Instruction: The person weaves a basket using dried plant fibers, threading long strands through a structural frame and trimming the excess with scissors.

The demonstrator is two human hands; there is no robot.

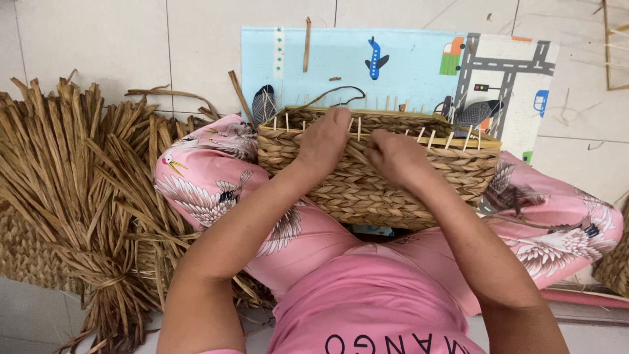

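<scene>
Basket: a half-woven rectangular basket of braided dry grass sits on the person's lap, between the knees, with the braided wall turned to the camera; I think it is placed so because this keeps the top edge close to both hands
Stakes: thin pale sticks stand up along the rim, still uncovered, so the weaving seems not finished at the top
Left hand: the left hand lies over the near rim, fingers bent and closed down on the edge; what exactly they pinch I cannot tell, it looks like they press the weave to hold it firm
Right hand: the right hand is just beside the left one, fingers curled on a flat grass strand that runs between the two hands, as if to pull it tight
Clothes: pink trousers with a pattern of cranes, and a pink shirt
Raw material: a big bundle of dry grass, tied low, lies on the person's left side, near the arm, so it is easy to take new strands
Mat: a light blue play mat with a plane and roads is under the basket and the feet
Floor: pale large tiles, some loose strands on them
Other weave: a woven piece under the bundle
</scene>
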